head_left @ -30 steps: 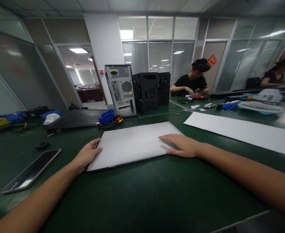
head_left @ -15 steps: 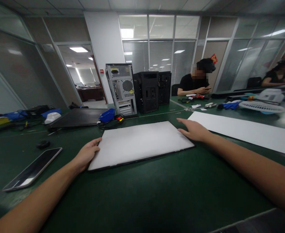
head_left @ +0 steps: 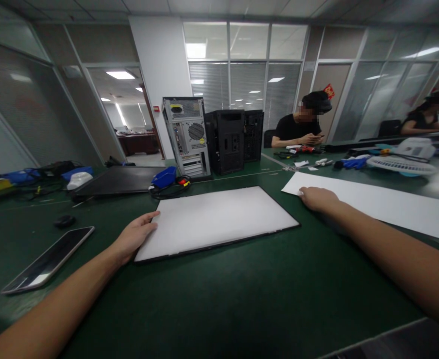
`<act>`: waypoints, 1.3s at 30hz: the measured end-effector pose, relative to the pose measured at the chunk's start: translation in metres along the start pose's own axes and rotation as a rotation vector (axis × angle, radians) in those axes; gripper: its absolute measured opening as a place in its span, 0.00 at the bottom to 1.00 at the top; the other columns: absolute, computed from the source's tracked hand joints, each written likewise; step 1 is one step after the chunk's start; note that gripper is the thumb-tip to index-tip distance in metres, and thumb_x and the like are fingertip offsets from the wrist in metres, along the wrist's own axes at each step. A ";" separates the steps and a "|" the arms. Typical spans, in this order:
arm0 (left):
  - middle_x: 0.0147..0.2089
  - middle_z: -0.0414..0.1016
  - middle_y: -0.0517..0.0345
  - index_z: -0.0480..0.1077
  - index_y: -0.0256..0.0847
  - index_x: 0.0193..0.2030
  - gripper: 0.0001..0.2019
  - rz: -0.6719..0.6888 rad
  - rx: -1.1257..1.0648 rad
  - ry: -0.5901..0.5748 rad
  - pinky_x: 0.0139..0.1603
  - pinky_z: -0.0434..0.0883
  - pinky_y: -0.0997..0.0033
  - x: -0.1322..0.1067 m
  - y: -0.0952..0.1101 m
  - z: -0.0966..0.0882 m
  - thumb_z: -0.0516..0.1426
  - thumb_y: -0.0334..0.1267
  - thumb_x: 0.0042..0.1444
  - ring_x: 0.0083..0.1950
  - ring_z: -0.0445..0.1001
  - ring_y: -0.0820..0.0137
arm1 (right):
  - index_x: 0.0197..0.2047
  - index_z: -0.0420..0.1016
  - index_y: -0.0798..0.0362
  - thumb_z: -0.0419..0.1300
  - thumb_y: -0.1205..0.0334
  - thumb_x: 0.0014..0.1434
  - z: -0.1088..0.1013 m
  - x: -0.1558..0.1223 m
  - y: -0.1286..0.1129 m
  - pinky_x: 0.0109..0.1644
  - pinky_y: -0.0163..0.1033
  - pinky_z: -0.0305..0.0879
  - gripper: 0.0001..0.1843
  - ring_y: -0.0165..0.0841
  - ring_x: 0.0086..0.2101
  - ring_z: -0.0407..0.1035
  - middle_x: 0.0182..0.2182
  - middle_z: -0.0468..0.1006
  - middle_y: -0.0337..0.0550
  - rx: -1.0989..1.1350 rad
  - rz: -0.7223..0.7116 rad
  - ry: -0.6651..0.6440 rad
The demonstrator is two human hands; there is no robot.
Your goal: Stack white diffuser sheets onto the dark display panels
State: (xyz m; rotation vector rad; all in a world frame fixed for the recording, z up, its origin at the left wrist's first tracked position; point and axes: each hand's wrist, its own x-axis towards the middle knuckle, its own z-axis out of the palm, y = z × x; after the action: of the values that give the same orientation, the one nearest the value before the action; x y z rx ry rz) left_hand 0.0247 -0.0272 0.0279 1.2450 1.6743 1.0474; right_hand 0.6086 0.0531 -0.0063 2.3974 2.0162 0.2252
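Observation:
A flat white panel with a thin black frame (head_left: 219, 219) lies on the green table in front of me. My left hand (head_left: 135, 237) grips its left edge, thumb on the white face and fingers at the border. To the right, my right hand (head_left: 319, 199) is closed on the near left edge of a long white sheet (head_left: 384, 199). The fingertips pinch close to the sheet's corner, partly hidden by the hand itself. The panel and the sheet lie apart, with green tabletop between them.
A smartphone (head_left: 49, 259) and a small black round object (head_left: 64, 221) lie at left. Behind stand a silver computer tower (head_left: 189, 137) and black cases (head_left: 227, 142). A dark flat panel (head_left: 118, 180) lies back left. A co-worker (head_left: 298, 124) sits across the table.
My right hand has left the framed panel's right edge, moved right and closed on the white sheet, whose corner has shifted slightly left. My left hand stays on the panel.

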 end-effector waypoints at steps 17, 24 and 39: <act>0.63 0.74 0.46 0.68 0.39 0.65 0.31 0.026 0.032 -0.015 0.39 0.75 0.71 0.001 0.001 0.000 0.60 0.31 0.52 0.41 0.79 0.67 | 0.50 0.77 0.53 0.48 0.55 0.65 -0.036 -0.026 -0.032 0.41 0.48 0.65 0.21 0.48 0.40 0.74 0.42 0.79 0.58 0.007 0.010 0.291; 0.61 0.75 0.45 0.67 0.39 0.66 0.33 0.047 0.001 -0.033 0.36 0.75 0.71 0.007 -0.006 -0.002 0.60 0.30 0.50 0.37 0.79 0.68 | 0.52 0.78 0.47 0.48 0.45 0.68 -0.059 -0.071 -0.092 0.46 0.44 0.67 0.23 0.41 0.43 0.74 0.47 0.80 0.45 0.320 -0.654 0.183; 0.62 0.74 0.46 0.66 0.38 0.67 0.34 0.040 0.002 -0.046 0.34 0.74 0.72 0.008 -0.007 -0.002 0.60 0.29 0.49 0.36 0.78 0.70 | 0.56 0.74 0.57 0.35 0.25 0.60 -0.024 -0.038 -0.048 0.50 0.62 0.63 0.49 0.59 0.52 0.69 0.52 0.74 0.66 0.049 0.087 -0.035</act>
State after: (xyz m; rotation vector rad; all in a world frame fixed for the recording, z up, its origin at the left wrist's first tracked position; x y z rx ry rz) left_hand 0.0184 -0.0209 0.0213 1.2991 1.6221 1.0330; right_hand 0.5524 0.0221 0.0086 2.5020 1.9278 0.1343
